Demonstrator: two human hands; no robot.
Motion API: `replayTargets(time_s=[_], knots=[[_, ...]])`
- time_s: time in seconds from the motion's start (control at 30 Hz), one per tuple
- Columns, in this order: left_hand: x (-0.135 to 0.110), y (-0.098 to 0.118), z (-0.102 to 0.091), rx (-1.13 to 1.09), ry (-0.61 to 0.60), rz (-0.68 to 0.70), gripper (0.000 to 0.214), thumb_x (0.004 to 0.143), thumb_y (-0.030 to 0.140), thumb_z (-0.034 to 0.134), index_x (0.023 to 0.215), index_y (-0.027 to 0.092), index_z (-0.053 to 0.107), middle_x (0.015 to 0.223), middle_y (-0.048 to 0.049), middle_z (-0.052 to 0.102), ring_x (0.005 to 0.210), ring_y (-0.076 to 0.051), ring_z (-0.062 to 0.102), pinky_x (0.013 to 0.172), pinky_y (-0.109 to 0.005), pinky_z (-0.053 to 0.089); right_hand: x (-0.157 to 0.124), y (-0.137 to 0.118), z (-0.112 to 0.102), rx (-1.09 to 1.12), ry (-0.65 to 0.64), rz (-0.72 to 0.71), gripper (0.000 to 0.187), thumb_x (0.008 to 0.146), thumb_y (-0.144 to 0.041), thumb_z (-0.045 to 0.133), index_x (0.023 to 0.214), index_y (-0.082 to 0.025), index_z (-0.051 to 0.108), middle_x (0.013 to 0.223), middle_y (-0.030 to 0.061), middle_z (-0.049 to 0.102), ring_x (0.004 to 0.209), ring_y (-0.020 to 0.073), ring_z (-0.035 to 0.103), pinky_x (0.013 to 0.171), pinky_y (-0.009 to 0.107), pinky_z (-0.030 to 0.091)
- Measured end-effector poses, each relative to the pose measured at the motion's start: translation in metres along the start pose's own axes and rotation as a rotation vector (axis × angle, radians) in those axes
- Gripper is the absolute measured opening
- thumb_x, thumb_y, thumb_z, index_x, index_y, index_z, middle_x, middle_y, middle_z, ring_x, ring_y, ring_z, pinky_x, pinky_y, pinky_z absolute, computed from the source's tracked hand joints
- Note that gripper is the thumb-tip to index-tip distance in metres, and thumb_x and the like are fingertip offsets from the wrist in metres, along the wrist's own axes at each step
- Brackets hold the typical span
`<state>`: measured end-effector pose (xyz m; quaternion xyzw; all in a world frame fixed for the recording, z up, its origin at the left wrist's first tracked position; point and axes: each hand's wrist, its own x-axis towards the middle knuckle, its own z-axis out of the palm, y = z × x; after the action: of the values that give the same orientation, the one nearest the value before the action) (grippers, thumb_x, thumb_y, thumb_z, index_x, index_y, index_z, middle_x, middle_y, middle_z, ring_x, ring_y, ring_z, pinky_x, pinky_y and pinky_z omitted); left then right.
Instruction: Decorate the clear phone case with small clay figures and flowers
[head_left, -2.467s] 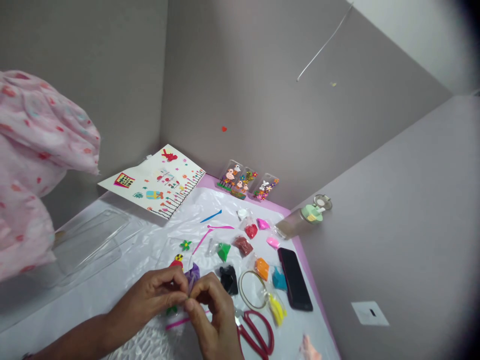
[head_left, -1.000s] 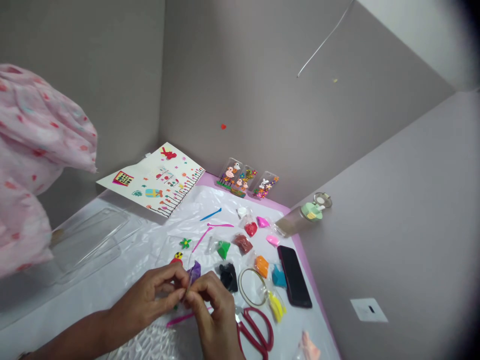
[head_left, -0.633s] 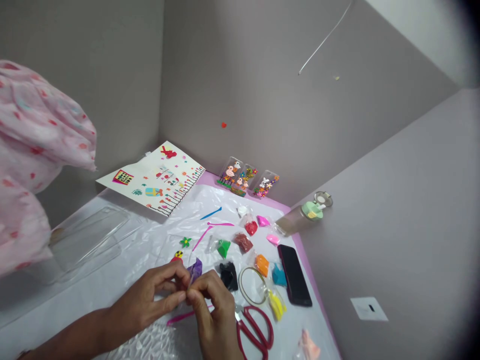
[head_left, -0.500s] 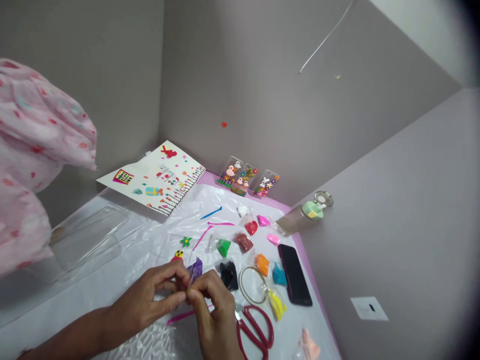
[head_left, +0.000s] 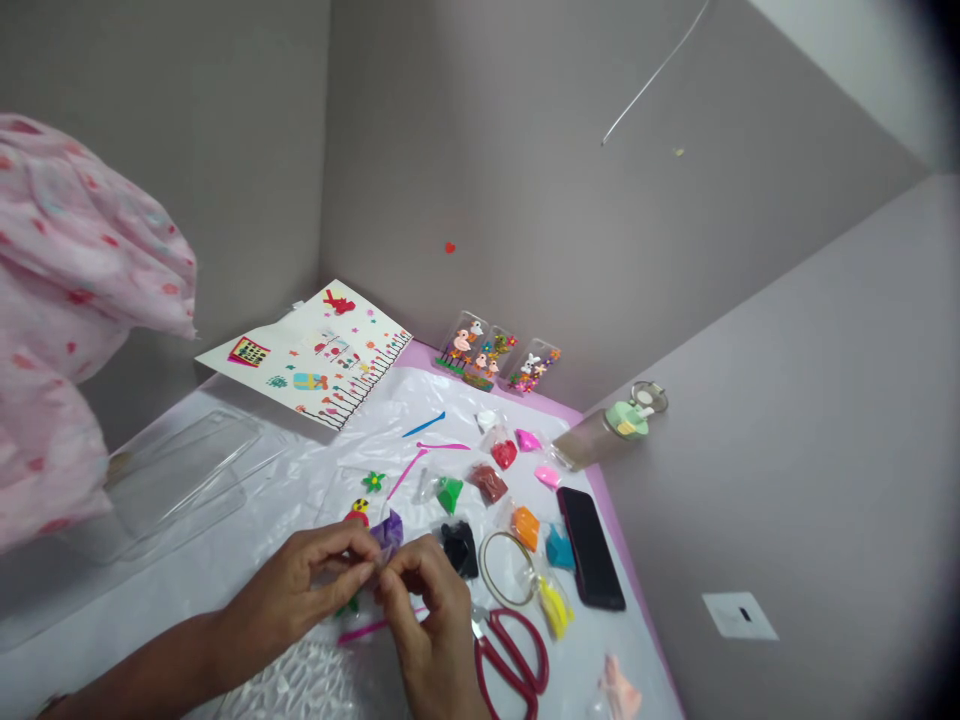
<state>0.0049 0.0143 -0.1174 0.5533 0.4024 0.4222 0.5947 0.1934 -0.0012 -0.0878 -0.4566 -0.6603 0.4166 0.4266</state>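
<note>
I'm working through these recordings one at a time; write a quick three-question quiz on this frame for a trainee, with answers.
1. Which packet is nearest both the left hand and the right hand: A) yellow, B) purple, C) orange?
2. True or false: the scissors have red handles.
3. How many decorated clear cases are lined up by the wall?

Key: 1. B, the purple packet. 2. True. 3. Three.

Purple crumpled plastic packet (head_left: 388, 528); from it I see a green plastic-wrapped lump (head_left: 450, 495) at two o'clock, yellow plastic-wrapped lump (head_left: 556, 608) at four, red-spotted pink cloth (head_left: 75, 260) at ten.
</note>
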Motion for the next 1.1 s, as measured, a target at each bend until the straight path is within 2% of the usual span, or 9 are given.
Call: replayTargets(time_s=[0.17,0.4,0.53,0.67,0.77,0.93,1.1], knots=[[0.002,0.008,-0.001,0.020,-0.005,0.000,0.027,0.094,0.047,0.076,0.086,0.021,0.079,0.081,-0.0023,0.077,0.077,-0.020,0.071,0.074,-0.026,0.057,-0.001,0.002,0.001,0.043,0.024,0.031,0.026,0.101,-0.038,0.073,0.086,-0.019,0.065,0.083,0.0017,0.067,0.075,0.0148,0.063,0.069,0.023,0.049],[0.002,0.010,-0.003,0.006,-0.019,-0.016,0.024,0.089,0.042,0.081,0.080,0.021,0.078,0.077,-0.0013,0.076,0.077,-0.020,0.069,0.074,-0.026,0.053,-0.001,0.002,0.000,0.032,-0.011,0.064,0.028,0.104,-0.040,0.069,0.086,-0.019,0.064,0.083,0.0016,0.065,0.076,0.0146,0.060,0.068,0.023,0.046],[0.001,0.008,-0.002,-0.028,-0.050,-0.036,0.029,0.092,0.048,0.078,0.083,0.020,0.074,0.078,-0.0005,0.073,0.074,-0.019,0.067,0.071,-0.025,0.052,0.001,0.002,-0.002,0.029,-0.025,0.052,0.026,0.108,-0.036,0.062,0.088,-0.019,0.065,0.082,0.0019,0.065,0.074,0.0142,0.061,0.068,0.023,0.046],[0.000,0.004,0.001,-0.013,-0.061,-0.028,0.035,0.100,0.054,0.068,0.086,0.021,0.066,0.075,0.0031,0.063,0.067,-0.015,0.059,0.063,-0.022,0.047,0.002,0.001,-0.004,0.004,-0.036,0.023,0.022,0.107,-0.030,0.060,0.088,-0.019,0.065,0.083,0.0024,0.065,0.075,0.0141,0.063,0.068,0.022,0.048],[-0.001,0.001,0.003,0.056,-0.026,0.049,0.032,0.107,0.050,0.061,0.088,0.023,0.062,0.082,0.0033,0.060,0.072,-0.015,0.058,0.066,-0.022,0.047,0.003,0.001,-0.002,-0.062,-0.014,-0.029,0.017,0.104,-0.022,0.059,0.089,-0.019,0.064,0.084,0.0021,0.067,0.075,0.0135,0.065,0.068,0.020,0.049],[-0.003,-0.007,0.004,0.187,0.002,0.246,0.019,0.111,0.033,0.053,0.093,0.026,0.058,0.100,0.0013,0.063,0.091,-0.017,0.062,0.086,-0.024,0.047,0.002,0.001,0.004,-0.216,0.035,-0.155,0.015,0.100,-0.013,0.055,0.088,-0.021,0.062,0.081,-0.0002,0.067,0.071,0.0111,0.066,0.066,0.018,0.048],[-0.007,-0.015,0.004,0.253,0.016,0.329,0.017,0.110,0.023,0.048,0.095,0.027,0.056,0.097,0.0026,0.063,0.084,-0.015,0.061,0.080,-0.023,0.046,0.002,0.000,0.006,-0.273,0.017,-0.235,0.015,0.096,-0.011,0.053,0.087,-0.022,0.058,0.078,-0.0018,0.065,0.066,0.0102,0.064,0.062,0.018,0.045]])
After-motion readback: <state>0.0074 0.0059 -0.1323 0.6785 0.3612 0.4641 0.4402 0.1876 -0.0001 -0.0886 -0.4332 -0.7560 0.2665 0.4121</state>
